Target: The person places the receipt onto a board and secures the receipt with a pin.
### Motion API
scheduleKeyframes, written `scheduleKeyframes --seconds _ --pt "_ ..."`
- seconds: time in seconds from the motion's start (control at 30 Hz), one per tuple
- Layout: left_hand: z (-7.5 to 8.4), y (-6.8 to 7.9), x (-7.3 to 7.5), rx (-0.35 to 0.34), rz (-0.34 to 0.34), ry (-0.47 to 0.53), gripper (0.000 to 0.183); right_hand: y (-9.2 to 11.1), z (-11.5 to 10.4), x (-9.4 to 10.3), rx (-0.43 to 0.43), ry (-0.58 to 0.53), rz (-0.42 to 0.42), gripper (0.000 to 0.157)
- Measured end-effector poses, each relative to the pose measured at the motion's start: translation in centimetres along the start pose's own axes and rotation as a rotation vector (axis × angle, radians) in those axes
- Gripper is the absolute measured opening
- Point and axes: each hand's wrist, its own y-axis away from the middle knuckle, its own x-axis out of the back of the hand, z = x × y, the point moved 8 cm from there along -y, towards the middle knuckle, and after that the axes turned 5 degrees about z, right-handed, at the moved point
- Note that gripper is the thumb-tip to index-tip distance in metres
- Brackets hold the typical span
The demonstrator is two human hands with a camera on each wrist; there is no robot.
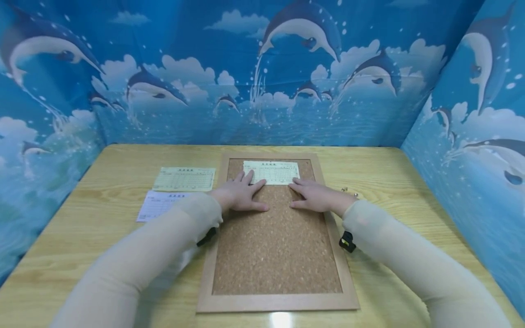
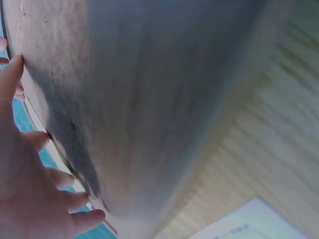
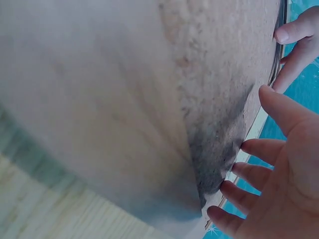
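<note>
Cork board (image 1: 275, 250), one, wood-framed: lying lengthwise on the counter (image 1: 369, 177). Green printed slip (image 1: 272, 174), one: lying flat across the board's far end, inside the frame. Left hand (image 1: 245, 195): reaching over the board's left edge, fingers spreading, fingertips resting about the slip's lower left corner. Right hand (image 1: 313, 195): reaching over the board's right edge, fingers spreading likewise, fingertips resting at the slip's lower right corner — neither hand is pinching anything. Second green slip (image 1: 184, 179): lying left of the board's far end. White slip (image 1: 157, 205): lying left of the board, nearer the person, the left sleeve (image 1: 164, 241) partly covering it. Small metallic pieces (image 1: 356, 195): sitting just right of the board — details too small to tell.
</note>
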Motion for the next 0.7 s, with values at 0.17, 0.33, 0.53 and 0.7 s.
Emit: scheduleKeyframes --seconds 0.17,0.33,0.53,0.7 --pt "-0.17 0.36 0.24 -0.014 -0.012 -0.008 0.093 0.0 0.01 -0.01 -0.01 0.001 -0.005 0.072" --pt "-0.58 0.6 -0.11 -0.002 -0.062 -0.048 0.098 -0.09 0.16 -0.39 -0.004 0.001 -0.009 0.072" --pt "-0.47 0.9 -0.42 -0.015 -0.111 -0.06 0.11 -0.06 0.37 -0.54 -0.005 0.0 0.0 0.073" --pt "-0.13 0.91 -0.53 -0.017 -0.122 -0.044 0.113 0.22 0.49 -0.52 -0.013 -0.003 -0.003 0.074"
